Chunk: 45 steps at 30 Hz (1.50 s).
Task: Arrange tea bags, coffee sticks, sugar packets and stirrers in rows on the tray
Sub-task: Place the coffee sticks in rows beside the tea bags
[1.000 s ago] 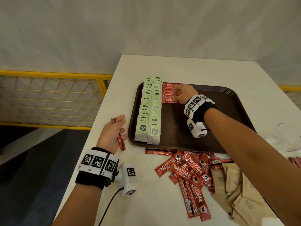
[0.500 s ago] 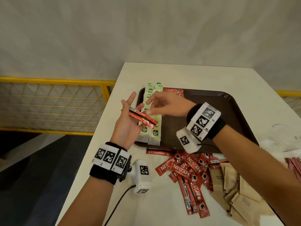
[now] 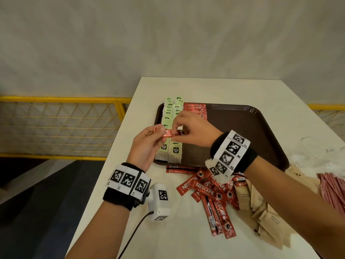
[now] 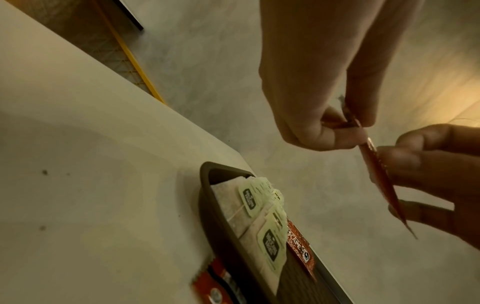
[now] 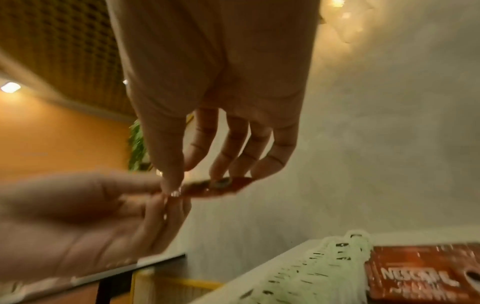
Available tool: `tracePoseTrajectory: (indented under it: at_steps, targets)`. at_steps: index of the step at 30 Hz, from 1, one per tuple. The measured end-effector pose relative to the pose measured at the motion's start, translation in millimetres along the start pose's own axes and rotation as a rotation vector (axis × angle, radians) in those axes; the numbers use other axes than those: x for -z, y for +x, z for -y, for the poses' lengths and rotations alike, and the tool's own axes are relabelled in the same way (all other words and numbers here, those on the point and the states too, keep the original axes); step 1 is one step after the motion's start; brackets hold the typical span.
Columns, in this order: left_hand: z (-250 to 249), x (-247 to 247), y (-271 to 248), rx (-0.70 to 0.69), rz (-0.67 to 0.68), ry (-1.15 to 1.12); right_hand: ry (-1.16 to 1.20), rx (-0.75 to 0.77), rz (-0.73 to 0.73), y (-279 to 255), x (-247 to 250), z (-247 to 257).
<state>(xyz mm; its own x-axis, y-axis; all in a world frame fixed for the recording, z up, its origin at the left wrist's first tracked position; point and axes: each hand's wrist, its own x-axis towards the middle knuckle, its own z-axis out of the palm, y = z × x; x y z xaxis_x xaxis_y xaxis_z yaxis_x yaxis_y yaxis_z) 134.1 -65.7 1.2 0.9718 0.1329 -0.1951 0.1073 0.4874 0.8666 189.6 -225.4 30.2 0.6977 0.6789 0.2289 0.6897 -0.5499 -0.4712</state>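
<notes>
Both hands hold a red coffee stick point(image 3: 169, 132) level in the air above the two rows of green-tagged tea bags point(image 3: 170, 116). My left hand point(image 3: 160, 132) pinches its left end and my right hand point(image 3: 177, 130) pinches its right part. The wrist views show the same stick point(image 4: 376, 172) point(image 5: 226, 185) between the fingertips of both hands. The brown tray point(image 3: 242, 116) also carries a short row of coffee sticks point(image 3: 196, 109) right of the tea bags. Its right half is bare.
Loose coffee sticks point(image 3: 209, 191) lie on the white table point(image 3: 214, 88) in front of the tray. Brown sugar packets point(image 3: 265, 215) and red-striped stirrers point(image 3: 332, 187) lie right of them. Clear glasses point(image 3: 317, 150) stand at the right. A yellow railing point(image 3: 65, 99) runs past the table's left edge.
My right hand left the coffee row on the tray and came back to my left hand. The left hand rose from the table's left side with its stick, and both hands now pinch it.
</notes>
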Motion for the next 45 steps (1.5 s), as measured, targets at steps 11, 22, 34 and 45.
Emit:
tracePoseTrajectory:
  at_steps: [11,22,34,45]
  targets:
    - [4.1,-5.7,3.1,-0.012,0.004,0.056,0.340,-0.267,0.286,13.8,29.6,-12.8]
    - [-1.6,31.1,16.9,0.034,-0.269,0.381,-0.166,-0.631,0.207,30.0,29.5,-103.4]
    - [8.2,48.6,33.7,0.313,-0.129,0.538,-0.404,-0.619,0.209,58.7,0.2,-122.8]
    - [8.1,49.8,34.5,0.338,-0.107,0.561,-0.408,-0.561,0.139,61.5,-8.0,-128.6]
